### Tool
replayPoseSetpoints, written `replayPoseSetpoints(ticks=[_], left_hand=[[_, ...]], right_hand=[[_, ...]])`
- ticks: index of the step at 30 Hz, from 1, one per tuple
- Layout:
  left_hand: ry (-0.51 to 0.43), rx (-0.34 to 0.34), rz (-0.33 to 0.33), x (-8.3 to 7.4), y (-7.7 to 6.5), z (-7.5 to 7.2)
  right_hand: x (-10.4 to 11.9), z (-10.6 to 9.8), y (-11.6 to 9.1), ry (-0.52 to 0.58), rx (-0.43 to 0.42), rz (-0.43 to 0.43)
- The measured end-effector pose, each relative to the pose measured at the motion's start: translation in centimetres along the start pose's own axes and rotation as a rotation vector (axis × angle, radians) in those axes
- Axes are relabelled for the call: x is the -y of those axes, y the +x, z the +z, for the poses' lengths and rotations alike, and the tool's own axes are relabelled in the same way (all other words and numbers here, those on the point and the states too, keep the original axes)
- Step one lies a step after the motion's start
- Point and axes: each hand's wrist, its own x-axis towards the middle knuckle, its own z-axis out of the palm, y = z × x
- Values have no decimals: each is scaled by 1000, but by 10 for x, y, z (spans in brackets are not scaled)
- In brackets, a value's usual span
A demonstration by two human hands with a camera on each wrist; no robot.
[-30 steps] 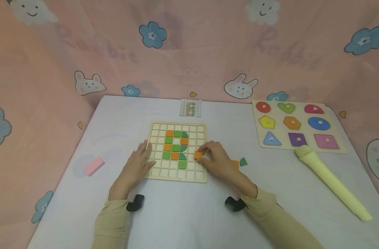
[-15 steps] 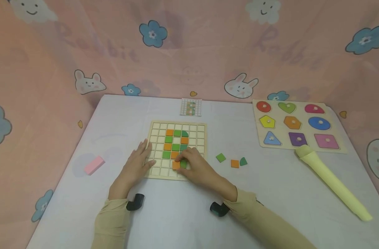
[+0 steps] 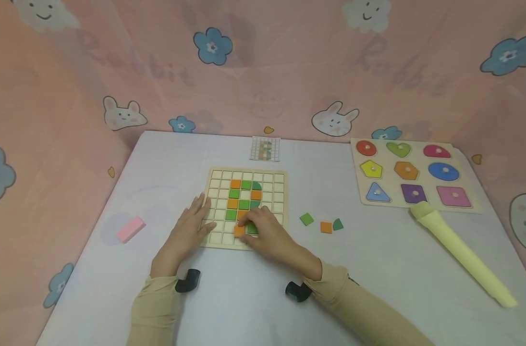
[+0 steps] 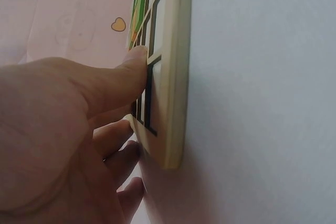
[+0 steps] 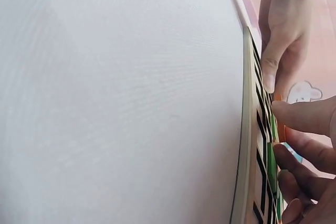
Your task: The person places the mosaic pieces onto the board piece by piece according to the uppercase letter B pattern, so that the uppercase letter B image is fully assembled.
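A wooden grid board [image 3: 269,187] lies mid-table, with orange and green tiles set in its cells. Thumb and fingers of my right hand [image 3: 268,236] pinch an orange square tile [image 3: 238,231] low on the board, just left of a green square tile [image 3: 252,228] partly covered by the fingers. My left hand [image 3: 186,234] rests along the board's left edge, fingers extended; in the left wrist view its thumb [image 4: 118,82] lies on the grid. Right of the board are a loose green square tile [image 3: 306,219], an orange square tile [image 3: 326,227] and a green quarter-round tile [image 3: 338,224].
A small printed card [image 3: 265,149] with a coloured grid lies behind the board. At the right sit a knobbed shape puzzle [image 3: 388,180] and a pale yellow stick [image 3: 463,257]. A pink block [image 3: 131,230] is at the left.
My right hand has carried the orange tile leftward from the board's right side to its lower middle, uncovering the loose tiles. The left hand has stayed at the board's edge.
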Motion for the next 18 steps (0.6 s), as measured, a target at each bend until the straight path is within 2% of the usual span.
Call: replayPoseSetpoints(ticks=[5,9,18], left_hand=[[-5,-3,4,-1,-1,-1],[-3,-6,7,0,0,0],[-7,-25,17,1,0,1]], right_hand=[[4,6,4,-31,-8,-19],[7,12,8,-47,-40,-1],[10,17,17,3,-103,36]])
